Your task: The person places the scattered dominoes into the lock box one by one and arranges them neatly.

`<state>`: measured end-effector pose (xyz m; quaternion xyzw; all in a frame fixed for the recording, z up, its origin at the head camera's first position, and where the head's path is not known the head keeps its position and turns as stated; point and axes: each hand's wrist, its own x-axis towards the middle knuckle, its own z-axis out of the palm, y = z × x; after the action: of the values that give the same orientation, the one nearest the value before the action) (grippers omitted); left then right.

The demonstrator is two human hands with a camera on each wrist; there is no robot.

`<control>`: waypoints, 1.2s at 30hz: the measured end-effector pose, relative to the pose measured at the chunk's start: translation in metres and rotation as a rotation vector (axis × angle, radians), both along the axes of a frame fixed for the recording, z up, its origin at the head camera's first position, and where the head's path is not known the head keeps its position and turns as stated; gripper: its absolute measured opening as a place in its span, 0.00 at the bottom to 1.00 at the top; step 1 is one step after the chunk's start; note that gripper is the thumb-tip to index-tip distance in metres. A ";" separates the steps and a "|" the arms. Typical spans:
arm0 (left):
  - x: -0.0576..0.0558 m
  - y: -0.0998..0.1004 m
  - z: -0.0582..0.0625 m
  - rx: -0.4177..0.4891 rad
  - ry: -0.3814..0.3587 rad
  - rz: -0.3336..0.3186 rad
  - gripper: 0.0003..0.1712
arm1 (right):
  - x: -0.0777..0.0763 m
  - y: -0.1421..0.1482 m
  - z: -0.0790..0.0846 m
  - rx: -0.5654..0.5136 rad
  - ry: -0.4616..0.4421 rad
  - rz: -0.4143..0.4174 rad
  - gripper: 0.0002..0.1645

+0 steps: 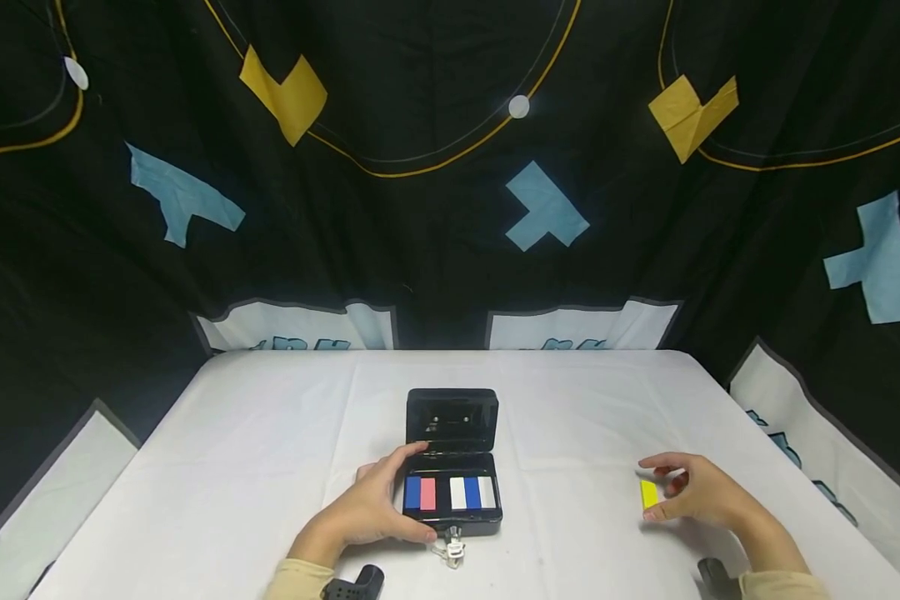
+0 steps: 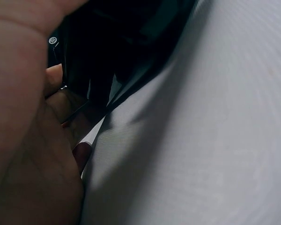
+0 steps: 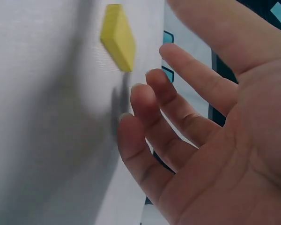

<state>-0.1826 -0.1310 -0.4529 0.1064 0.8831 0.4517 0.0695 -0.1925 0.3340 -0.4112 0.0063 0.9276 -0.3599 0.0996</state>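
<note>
A small black metal cash box [image 1: 483, 527] stands on the white table with its lid [image 1: 452, 410] raised. Blue, pink and white blocks lie in it side by side, with a dark gap between the pink block [image 1: 428, 493] and a white block [image 1: 458, 493]. Keys [image 1: 453, 550] hang at its front. My left hand [image 1: 375, 504] grips the box's left side, thumb at the front and fingers toward the hinge. Over at the right, my right hand [image 1: 697, 492] hovers around a yellow block [image 3: 118, 38], fingers loosely bent and apart from it in the right wrist view.
White cloth covers the table [image 1: 570, 417]. Behind it hangs a dark curtain [image 1: 420, 250] with yellow and light blue patches. Dark wrist devices [image 1: 354, 583] sit at both cuffs.
</note>
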 end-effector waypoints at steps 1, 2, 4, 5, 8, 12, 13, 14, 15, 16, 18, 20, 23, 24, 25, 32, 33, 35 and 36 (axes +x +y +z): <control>0.000 0.000 0.000 0.001 0.000 -0.001 0.69 | 0.000 0.000 -0.002 0.000 -0.002 -0.002 0.46; 0.000 0.000 0.000 0.002 -0.001 -0.002 0.69 | 0.001 0.001 -0.003 -0.001 -0.003 -0.003 0.46; 0.000 0.001 0.000 -0.001 0.000 0.000 0.69 | 0.002 0.001 -0.006 0.002 -0.001 -0.006 0.46; 0.000 0.001 0.000 -0.002 0.002 -0.001 0.69 | 0.002 0.002 -0.007 0.004 0.002 -0.009 0.46; -0.001 0.001 0.000 -0.005 0.007 -0.004 0.69 | 0.003 0.002 -0.011 0.010 0.006 -0.024 0.46; -0.001 0.001 0.000 -0.002 0.006 -0.005 0.69 | 0.002 0.001 -0.014 0.035 0.012 -0.041 0.43; -0.002 0.001 0.000 -0.001 0.005 -0.005 0.69 | 0.002 0.001 -0.014 0.041 0.016 -0.037 0.42; -0.002 0.000 0.000 -0.001 0.005 -0.006 0.69 | 0.002 0.001 -0.014 0.045 0.017 -0.039 0.41; -0.002 0.000 0.000 -0.001 0.005 -0.006 0.69 | 0.002 0.000 -0.014 0.046 0.017 -0.040 0.40; -0.002 0.000 0.000 0.000 0.005 -0.005 0.69 | 0.002 0.000 -0.014 0.047 0.017 -0.041 0.39; -0.001 0.000 0.000 0.000 0.006 -0.005 0.69 | 0.001 0.000 -0.014 0.051 0.020 -0.038 0.38; -0.001 0.000 0.000 0.000 0.009 -0.007 0.69 | 0.001 -0.001 -0.014 0.058 0.018 -0.039 0.38; -0.001 0.000 0.001 0.003 0.010 -0.010 0.69 | 0.000 -0.001 -0.014 0.080 0.016 -0.042 0.37; -0.001 0.000 0.001 0.004 0.010 -0.011 0.69 | 0.000 -0.001 -0.014 0.084 0.014 -0.043 0.37; -0.001 0.000 0.001 0.005 0.009 -0.010 0.69 | 0.000 -0.002 -0.013 0.090 0.012 -0.044 0.37; 0.000 0.000 0.000 0.014 0.005 -0.006 0.69 | -0.001 -0.011 -0.010 0.101 0.023 -0.027 0.38; 0.000 0.000 0.000 0.014 0.003 -0.006 0.69 | -0.002 -0.014 -0.009 0.095 0.028 -0.021 0.38; 0.001 0.000 0.000 0.016 -0.002 -0.004 0.69 | -0.003 -0.021 -0.006 0.075 0.044 -0.004 0.37; 0.001 0.000 0.000 0.017 -0.005 -0.003 0.69 | -0.004 -0.024 -0.005 0.065 0.051 0.003 0.36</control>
<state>-0.1818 -0.1310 -0.4524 0.1073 0.8789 0.4594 0.0713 -0.1961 0.3100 -0.4162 -0.0009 0.9410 -0.3295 0.0764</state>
